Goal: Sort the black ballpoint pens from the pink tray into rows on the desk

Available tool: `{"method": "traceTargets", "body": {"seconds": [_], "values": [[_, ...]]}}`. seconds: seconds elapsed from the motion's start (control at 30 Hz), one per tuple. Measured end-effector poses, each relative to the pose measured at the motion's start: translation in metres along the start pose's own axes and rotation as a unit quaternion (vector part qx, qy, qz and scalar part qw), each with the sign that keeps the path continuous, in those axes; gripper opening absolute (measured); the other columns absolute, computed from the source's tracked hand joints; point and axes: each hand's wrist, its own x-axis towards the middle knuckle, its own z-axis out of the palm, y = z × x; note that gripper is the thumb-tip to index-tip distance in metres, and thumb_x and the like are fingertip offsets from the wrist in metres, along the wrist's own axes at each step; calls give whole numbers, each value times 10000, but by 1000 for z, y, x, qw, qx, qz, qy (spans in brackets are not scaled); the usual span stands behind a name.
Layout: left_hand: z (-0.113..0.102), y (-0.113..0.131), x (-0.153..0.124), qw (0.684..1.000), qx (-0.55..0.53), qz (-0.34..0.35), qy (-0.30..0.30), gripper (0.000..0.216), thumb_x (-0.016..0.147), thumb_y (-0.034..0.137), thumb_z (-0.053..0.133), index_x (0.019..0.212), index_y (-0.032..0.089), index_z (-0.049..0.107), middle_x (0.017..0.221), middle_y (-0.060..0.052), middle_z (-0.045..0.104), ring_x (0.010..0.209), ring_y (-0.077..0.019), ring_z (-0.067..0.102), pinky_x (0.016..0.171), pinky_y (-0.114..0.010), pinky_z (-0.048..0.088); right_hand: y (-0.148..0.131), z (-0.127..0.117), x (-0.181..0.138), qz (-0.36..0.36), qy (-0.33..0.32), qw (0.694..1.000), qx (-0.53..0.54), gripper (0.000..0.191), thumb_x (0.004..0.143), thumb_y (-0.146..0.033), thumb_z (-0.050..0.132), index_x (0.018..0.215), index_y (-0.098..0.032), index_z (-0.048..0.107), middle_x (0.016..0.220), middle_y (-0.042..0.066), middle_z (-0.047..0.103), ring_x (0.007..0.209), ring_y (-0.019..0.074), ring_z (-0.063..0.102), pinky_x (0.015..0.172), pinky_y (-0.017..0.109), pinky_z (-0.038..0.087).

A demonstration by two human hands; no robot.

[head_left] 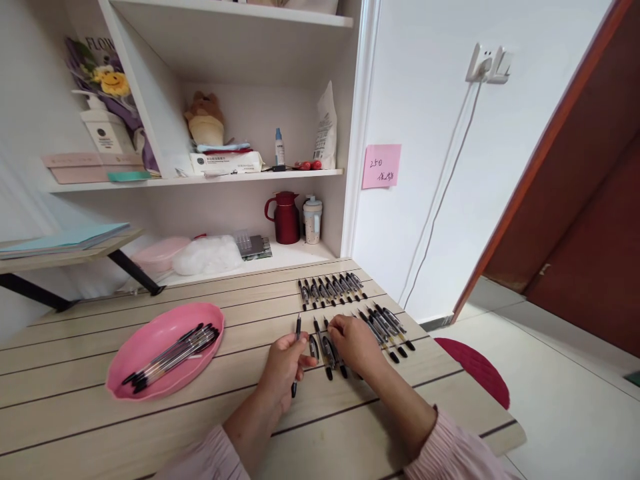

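My left hand (281, 367) is closed around a black pen (299, 325), its tip pointing away from me. Close by, my right hand (356, 343) reaches over the front row of pens, fingers pinched together at the upper part of a pen (327, 343). The palm hides part of that row. More clear-barrelled pens (387, 323) with black ends lie side by side to its right. Behind them is a second row of pens (333, 290). On the left, a pink scalloped tray (120, 373) holds a bundle of pens (173, 357).
The wooden table (240, 433) meets a white shelf unit (240, 180) holding a red jug (287, 219) and a light cup (313, 220). A small raised stand (115, 247) is at left. A red round seat (475, 370) stands beyond the right edge.
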Motion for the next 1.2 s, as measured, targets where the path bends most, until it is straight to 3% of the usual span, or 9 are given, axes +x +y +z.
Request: {"method": "traceTargets", "body": {"seconds": [0.17,0.4,0.8,1.2], "values": [[1,1,-6,1000,7,-2,-10,279,673,339,601,836,114,600,938,-91,620,509,-75,588,333,-146,218,0,-2,0,5,-4,1000,4,205,777,-214,445,691,-185,628,666,32,639,627,127,526,557,213,276],[1,-3,-7,1000,0,-9,22,257,663,297,613,848,119,604,880,-78,624,519,-81,570,370,-161,358,1,-3,1,6,-11,1000,7,212,782,-224,440,679,-183,620,682,39,647,656,134,545,568,211,286],[2,-5,-7,1000,9,-6,7,231,677,285,604,829,111,602,829,-66,609,506,-81,564,334,-147,330,2,-3,1,10,-8,1000,24,210,767,-213,443,656,-184,618,674,42,644,665,143,548,585,219,305],[0,-4,-11,1000,-14,-10,7,233,670,274,623,842,117,602,939,-91,606,502,-68,564,368,-160,382,5,-1,1,12,-6,999,33,191,755,-211,456,651,-176,613,662,42,642,641,140,539,566,218,301]]}}
